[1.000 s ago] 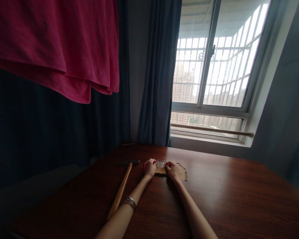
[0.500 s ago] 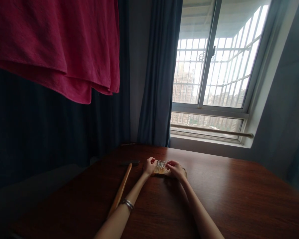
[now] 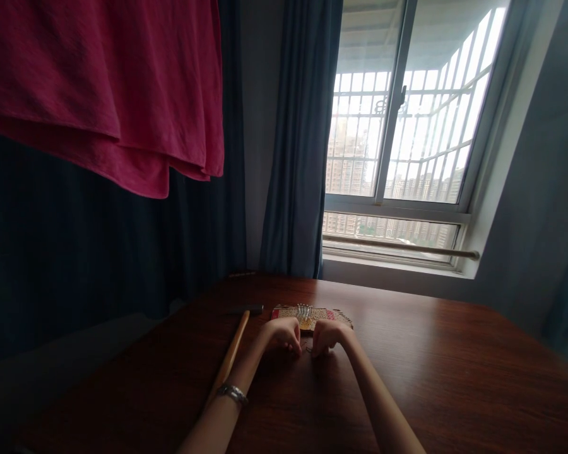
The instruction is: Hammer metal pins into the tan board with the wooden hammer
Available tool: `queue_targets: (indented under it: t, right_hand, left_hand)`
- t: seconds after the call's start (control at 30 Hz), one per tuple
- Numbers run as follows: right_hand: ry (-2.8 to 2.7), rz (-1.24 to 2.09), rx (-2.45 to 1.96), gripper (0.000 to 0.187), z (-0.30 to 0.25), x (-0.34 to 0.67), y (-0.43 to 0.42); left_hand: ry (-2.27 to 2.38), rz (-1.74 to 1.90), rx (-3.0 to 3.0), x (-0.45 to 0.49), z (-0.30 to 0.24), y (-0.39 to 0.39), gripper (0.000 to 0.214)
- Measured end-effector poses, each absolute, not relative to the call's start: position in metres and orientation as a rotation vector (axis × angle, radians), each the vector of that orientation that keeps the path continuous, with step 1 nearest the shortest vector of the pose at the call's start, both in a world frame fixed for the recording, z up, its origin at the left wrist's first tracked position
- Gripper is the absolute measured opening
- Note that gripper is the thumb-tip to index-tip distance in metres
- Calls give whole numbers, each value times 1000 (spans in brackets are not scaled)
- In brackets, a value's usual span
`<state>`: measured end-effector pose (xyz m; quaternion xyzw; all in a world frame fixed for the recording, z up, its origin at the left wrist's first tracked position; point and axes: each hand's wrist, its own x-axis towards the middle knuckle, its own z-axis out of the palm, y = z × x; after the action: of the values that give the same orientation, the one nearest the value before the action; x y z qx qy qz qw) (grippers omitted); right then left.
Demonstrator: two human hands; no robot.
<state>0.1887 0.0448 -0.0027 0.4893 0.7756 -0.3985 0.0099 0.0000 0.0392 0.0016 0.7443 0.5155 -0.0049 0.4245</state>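
A flat, spotted piece (image 3: pixel 318 313) with red patches near both ends lies on the table. A cluster of upright shiny metal prongs (image 3: pixel 305 311) stands at its middle. Just in front of its near edge, my left hand (image 3: pixel 286 334) is closed in a pinch, with its knuckles up. Opposite it, my right hand (image 3: pixel 327 335) is closed the same way, a small gap between the two. A thin thread-like strand (image 3: pixel 308 349) shows in that gap, at the right fingertips. Whatever the left fingertips grip is too small to make out.
A hammer (image 3: pixel 234 350) with a wooden handle lies on the brown table (image 3: pixel 435 366), left of my hands, its handle partly behind my left forearm. Overhead at the left hangs a pink towel (image 3: pixel 170 94). Dark curtains (image 3: pixel 296 145) and a barred window (image 3: pixel 421 139) are behind.
Both hands have come toward me, off the spotted piece to in front of it, and turned knuckles up. More of the spotted piece shows. The hammer has stayed put.
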Motion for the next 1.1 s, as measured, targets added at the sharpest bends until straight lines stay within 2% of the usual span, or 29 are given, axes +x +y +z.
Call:
queue_targets:
  t: [0.53,0.63,0.77,0.83,1.0,1.1]
  right_hand:
    - [2424,-1195,1666,17,-4,190,45]
    - [2569,-1142,1788,17,-3,191,51]
    - [2816,-871,2202,25,-9,187,64]
    - [2879,-718,2400,31,-17,182,70]
    - [2985,-605,2548,40,-47,171,78]
    - [3080,-592,2495,36,-59,166,75]
  left_hand:
    - [1250,0,1868,-2,-3,41,22]
    - [1300,258,1912,1,-4,47,23]
    - [1577,963,1958,8,-15,63,19]
    - [1670,1179,1935,11,-26,70,19]
    - [1686,1251,1880,15,-53,82,35]
    - [1738,1219,1842,15,-62,86,42]
